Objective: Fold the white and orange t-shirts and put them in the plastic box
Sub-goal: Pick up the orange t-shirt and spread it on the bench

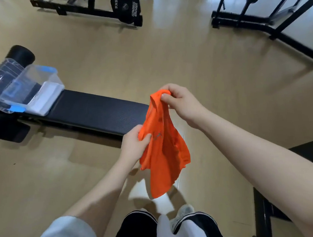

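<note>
My surface (94,112) is a long black padded bench standing on the tan floor (166,64). The clear plastic box (35,87) sits at its far end, with the white t-shirt (44,101) folded inside.

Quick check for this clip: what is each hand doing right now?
Left hand: fingers grip the orange t-shirt at its side.
Right hand: fingers pinch the shirt's top edge, holding it up.

Bright even light, glare on floor (171,13), edges warped, slight blur.
</note>
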`<state>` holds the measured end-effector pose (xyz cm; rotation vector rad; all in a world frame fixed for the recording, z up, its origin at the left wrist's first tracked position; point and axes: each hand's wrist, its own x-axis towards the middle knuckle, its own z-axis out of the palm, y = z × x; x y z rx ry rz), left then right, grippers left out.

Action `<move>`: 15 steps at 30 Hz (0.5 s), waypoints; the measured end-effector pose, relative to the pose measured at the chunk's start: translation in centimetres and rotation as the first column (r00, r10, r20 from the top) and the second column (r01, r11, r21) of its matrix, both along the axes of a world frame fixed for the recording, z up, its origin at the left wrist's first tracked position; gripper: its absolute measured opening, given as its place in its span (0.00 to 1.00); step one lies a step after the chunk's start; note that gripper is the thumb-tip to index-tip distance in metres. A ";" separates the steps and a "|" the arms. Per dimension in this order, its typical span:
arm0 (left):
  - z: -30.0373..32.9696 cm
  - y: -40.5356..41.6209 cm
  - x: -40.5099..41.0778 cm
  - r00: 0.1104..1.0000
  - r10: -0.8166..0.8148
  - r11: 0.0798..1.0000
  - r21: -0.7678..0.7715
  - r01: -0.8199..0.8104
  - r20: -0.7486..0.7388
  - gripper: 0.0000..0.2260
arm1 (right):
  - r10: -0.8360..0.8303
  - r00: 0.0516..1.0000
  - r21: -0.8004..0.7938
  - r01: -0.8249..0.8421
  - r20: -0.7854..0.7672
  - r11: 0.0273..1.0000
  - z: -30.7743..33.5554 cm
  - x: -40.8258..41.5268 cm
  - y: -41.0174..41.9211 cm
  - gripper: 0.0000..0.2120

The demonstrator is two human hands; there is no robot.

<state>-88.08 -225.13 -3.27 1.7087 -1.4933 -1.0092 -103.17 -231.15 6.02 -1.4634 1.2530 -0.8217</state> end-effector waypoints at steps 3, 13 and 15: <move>-2.5 0.5 2.7 0.996 0.087 0.994 0.066 -0.088 0.018 0.05 | -0.139 0.990 0.033 0.139 0.009 0.990 -1.2 -0.4 -0.7 0.10; -6.5 -3.5 7.2 0.927 0.048 0.930 0.321 -0.177 0.372 0.10 | -0.551 0.834 0.189 0.548 -0.040 0.815 -8.2 -2.9 -4.2 0.08; -6.8 -5.3 6.3 0.941 0.084 0.926 0.323 -0.196 0.329 0.10 | -0.556 0.828 0.165 0.561 -0.080 0.811 -9.6 -3.5 -6.5 0.07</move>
